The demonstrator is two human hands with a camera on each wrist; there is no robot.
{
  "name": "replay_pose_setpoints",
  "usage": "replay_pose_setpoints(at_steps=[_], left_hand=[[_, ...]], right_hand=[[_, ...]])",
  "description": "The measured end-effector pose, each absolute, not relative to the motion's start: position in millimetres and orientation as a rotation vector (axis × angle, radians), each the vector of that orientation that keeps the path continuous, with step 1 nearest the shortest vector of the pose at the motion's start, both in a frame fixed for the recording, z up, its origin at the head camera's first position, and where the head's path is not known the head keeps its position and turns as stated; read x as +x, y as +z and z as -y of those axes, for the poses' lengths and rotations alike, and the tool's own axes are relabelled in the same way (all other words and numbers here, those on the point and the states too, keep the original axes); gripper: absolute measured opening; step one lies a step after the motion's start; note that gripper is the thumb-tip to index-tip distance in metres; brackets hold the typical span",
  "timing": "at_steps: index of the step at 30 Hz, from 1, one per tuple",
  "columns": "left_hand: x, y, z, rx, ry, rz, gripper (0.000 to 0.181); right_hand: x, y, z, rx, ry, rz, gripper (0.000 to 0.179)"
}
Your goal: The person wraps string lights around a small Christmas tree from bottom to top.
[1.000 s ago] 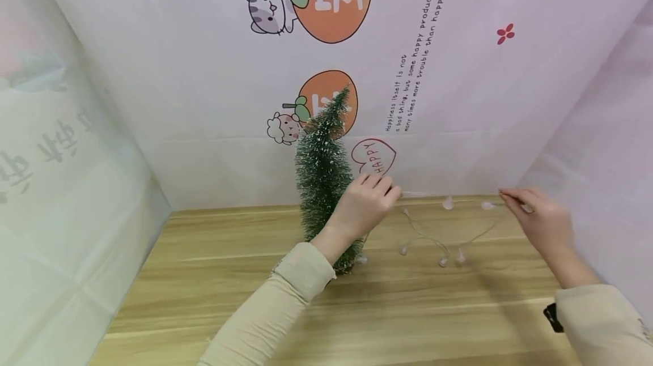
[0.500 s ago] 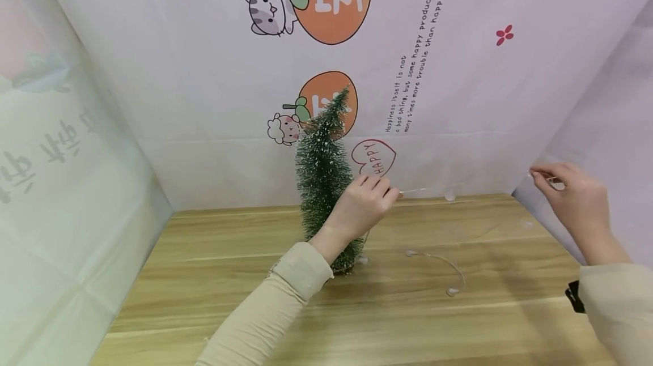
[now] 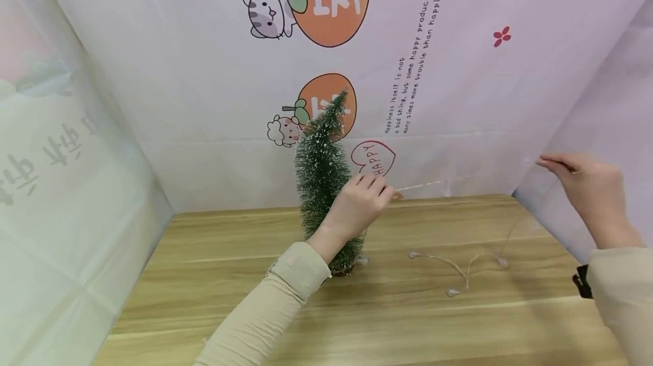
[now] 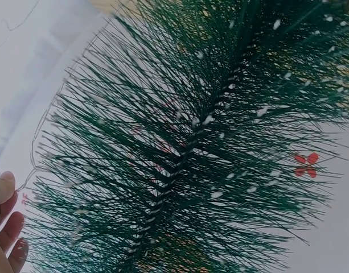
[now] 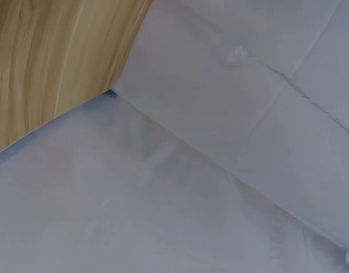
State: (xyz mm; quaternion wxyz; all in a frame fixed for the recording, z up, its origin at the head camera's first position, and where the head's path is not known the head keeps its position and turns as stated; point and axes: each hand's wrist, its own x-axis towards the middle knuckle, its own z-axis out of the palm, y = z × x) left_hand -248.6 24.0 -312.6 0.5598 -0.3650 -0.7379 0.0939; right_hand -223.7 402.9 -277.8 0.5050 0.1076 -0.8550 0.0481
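A small green Christmas tree (image 3: 323, 167) with white flecks stands on the wooden table. My left hand (image 3: 359, 201) is in front of its right side, pinching the thin wire of a string of fairy lights (image 3: 418, 187). In the left wrist view the wire (image 4: 35, 142) runs along the bristles to the fingertips (image 4: 7, 181). Off to the right, raised above the table, my right hand (image 3: 586, 190) pinches the string farther along, which stretches between both hands. A clear bulb (image 5: 237, 54) on its wire shows in the right wrist view; that hand is mostly out of frame there.
The loose part of the string lies on the wooden table (image 3: 229, 298), with bulbs such as one clear bulb (image 3: 452, 292) right of the tree. A printed white sheet (image 3: 449, 88) hangs behind, and pale sheets close off the left and right sides.
My right hand has moved right and upward, drawing the string out toward the right side sheet. Bulbs on the table have shifted and spread. My left hand stays nearly still by the tree.
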Motion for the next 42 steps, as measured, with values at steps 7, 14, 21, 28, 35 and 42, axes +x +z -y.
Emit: replay_pose_setpoints(at_steps=[7,14,21,28,35,42], left_hand=[[-248,-312,-25,-0.858,0.225,1.748,0.015],[-248,-311,-25,-0.839,0.223,1.772,0.016],[-252,-317,-23,-0.822,0.249,1.759,0.014],[-252,-321,-20,-0.781,0.257,1.779,0.014],[-250,-321,-22,-0.786,0.259,1.795,0.014],[-247,-323,-29,-0.793,0.331,1.822,0.012]], right_hand=[[-221,-271,-421,0.189,0.182,2.110,0.015],[-215,-267,-432,-0.006,0.196,2.326,0.023],[-217,-243,-438,-0.076,0.591,2.557,0.020],[-227,-208,-434,0.019,1.100,2.543,0.024],[-227,-181,-409,-0.031,1.176,2.392,0.005],[-228,-163,-385,-0.122,1.099,2.305,0.004]])
